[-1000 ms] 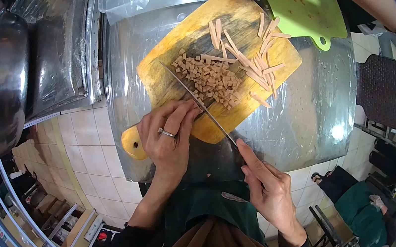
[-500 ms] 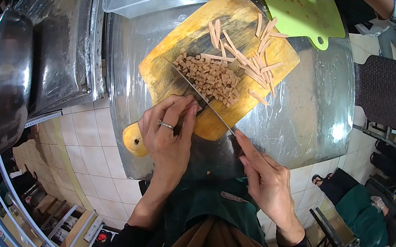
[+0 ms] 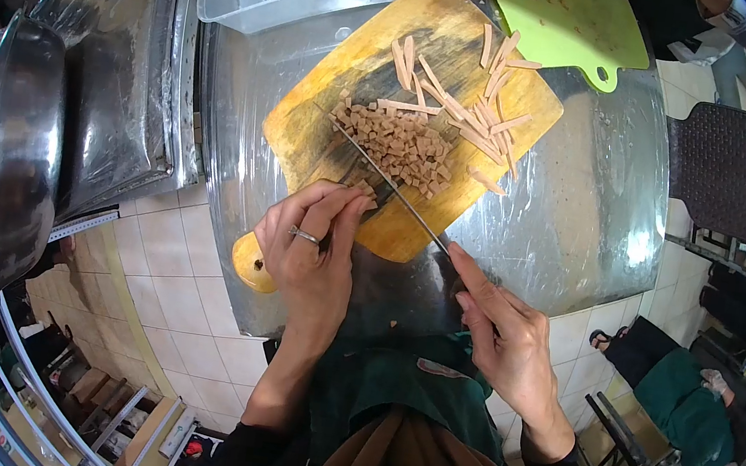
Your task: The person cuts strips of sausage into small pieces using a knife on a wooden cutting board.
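Note:
A wooden cutting board (image 3: 310, 135) lies at a slant on the table. My right hand (image 3: 510, 341) is closed around the handle end of a kitchen knife (image 3: 403, 201), its thin blade pointing up and left across the board. Just left of the blade, my left hand (image 3: 310, 244), wearing a ring, pinches a small bunch of pinkish-brown sausage-like strips (image 3: 365, 191) with bent fingertips. Beyond the blade sits a heap of small diced pieces (image 3: 394, 146). Uncut strips (image 3: 481, 125) are scattered on the board's right side.
At the back stand a clear plastic tub (image 3: 309, 3) and a green cutting board (image 3: 570, 28) with scraps on it. A large metal bowl (image 3: 17, 148) is at far left. A dark stool (image 3: 720, 170) and a seated person (image 3: 681, 396) are at right.
My left hand has shifted slightly left, away from the blade, and the ends of the strips show more. The knife has barely moved. Another person's fingers over the tub have moved out of sight.

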The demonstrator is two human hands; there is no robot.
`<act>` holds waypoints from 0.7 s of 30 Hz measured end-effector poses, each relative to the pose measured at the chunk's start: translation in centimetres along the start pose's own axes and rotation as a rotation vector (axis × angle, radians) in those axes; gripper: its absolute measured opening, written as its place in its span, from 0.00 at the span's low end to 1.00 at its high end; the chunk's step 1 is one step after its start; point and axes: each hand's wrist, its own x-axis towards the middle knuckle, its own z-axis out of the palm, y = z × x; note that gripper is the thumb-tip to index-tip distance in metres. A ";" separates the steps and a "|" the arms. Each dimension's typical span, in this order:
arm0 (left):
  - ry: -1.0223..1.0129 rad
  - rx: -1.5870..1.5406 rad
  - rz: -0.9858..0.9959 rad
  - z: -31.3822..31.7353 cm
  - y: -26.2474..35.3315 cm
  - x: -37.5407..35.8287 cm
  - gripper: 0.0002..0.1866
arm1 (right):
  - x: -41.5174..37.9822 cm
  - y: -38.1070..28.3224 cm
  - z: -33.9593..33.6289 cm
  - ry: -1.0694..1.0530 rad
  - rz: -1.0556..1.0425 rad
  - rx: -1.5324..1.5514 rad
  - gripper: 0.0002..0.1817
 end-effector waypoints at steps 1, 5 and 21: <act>-0.002 -0.001 -0.002 0.0 0.0 0.0 0.11 | -0.1 0.1 0.0 -0.007 0.011 -0.001 0.32; -0.013 -0.021 -0.061 -0.2 0.5 0.1 0.14 | -0.2 0.2 0.1 -0.004 0.013 0.013 0.33; -0.021 0.118 0.024 -0.7 -0.3 -0.7 0.18 | -0.5 -0.4 -0.3 -0.038 0.008 0.010 0.34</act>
